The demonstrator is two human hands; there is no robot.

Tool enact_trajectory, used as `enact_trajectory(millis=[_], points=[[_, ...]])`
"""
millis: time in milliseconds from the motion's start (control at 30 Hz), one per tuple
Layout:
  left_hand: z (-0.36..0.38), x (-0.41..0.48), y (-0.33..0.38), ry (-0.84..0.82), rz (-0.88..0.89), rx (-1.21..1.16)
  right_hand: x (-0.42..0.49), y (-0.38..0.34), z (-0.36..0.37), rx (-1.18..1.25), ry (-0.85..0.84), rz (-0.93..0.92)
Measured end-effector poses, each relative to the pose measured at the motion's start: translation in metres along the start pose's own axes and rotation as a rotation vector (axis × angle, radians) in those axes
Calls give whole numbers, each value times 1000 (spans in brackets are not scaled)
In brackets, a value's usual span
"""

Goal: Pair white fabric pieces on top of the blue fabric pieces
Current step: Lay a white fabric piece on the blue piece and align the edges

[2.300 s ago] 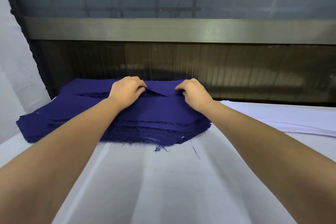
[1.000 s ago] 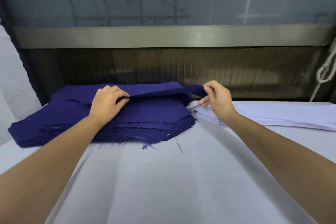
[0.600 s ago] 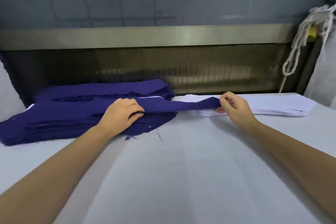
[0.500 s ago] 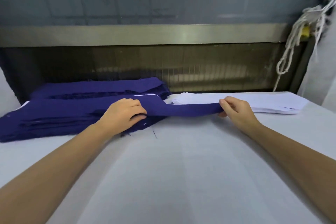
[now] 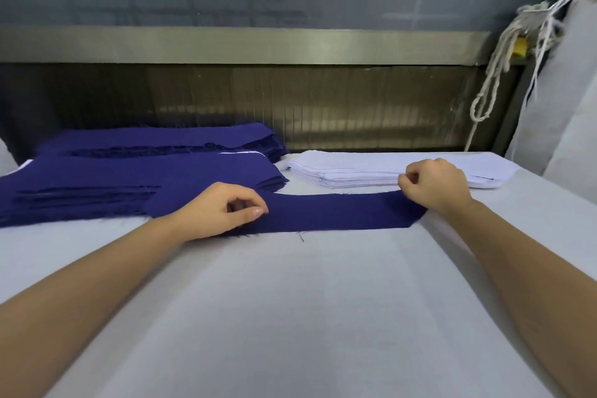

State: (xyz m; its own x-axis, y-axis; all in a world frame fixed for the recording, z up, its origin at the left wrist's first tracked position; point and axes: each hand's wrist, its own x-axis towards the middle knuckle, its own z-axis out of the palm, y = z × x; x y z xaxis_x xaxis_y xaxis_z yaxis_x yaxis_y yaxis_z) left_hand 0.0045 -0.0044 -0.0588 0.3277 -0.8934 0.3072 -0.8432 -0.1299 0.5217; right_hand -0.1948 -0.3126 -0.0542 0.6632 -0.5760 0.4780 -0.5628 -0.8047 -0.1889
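- Blue fabric piece (image 5: 339, 212): one long strip, flat on the counter (image 5: 307, 317), in front of both stacks.
- Left hand (image 5: 223, 210): fingers curled, thumb forward, pinching the strip's left end.
- Right hand (image 5: 436, 186): fingers curled, pinching the strip's right end.
- Blue fabric stack (image 5: 129, 178): far left, its near edge touching the strip.
- White fabric stack (image 5: 371, 171): just behind the strip, right of the blue stack.
- Rope (image 5: 494, 74): hanging, far right.
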Motion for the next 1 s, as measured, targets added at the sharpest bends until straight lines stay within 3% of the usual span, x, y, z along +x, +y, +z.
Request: enact_trajectory(millis=[133, 333, 733, 1000], points=[[1, 1, -3, 19, 43, 115, 0, -14, -1, -64, 45, -123], [6, 0, -9, -20, 64, 292, -13, -44, 21, 37, -211, -390], [12, 5, -1, -76, 47, 229, -8, -33, 24, 46, -313, -288], [6, 1, -11, 26, 41, 509, -4, -15, 15, 21, -377, -279]])
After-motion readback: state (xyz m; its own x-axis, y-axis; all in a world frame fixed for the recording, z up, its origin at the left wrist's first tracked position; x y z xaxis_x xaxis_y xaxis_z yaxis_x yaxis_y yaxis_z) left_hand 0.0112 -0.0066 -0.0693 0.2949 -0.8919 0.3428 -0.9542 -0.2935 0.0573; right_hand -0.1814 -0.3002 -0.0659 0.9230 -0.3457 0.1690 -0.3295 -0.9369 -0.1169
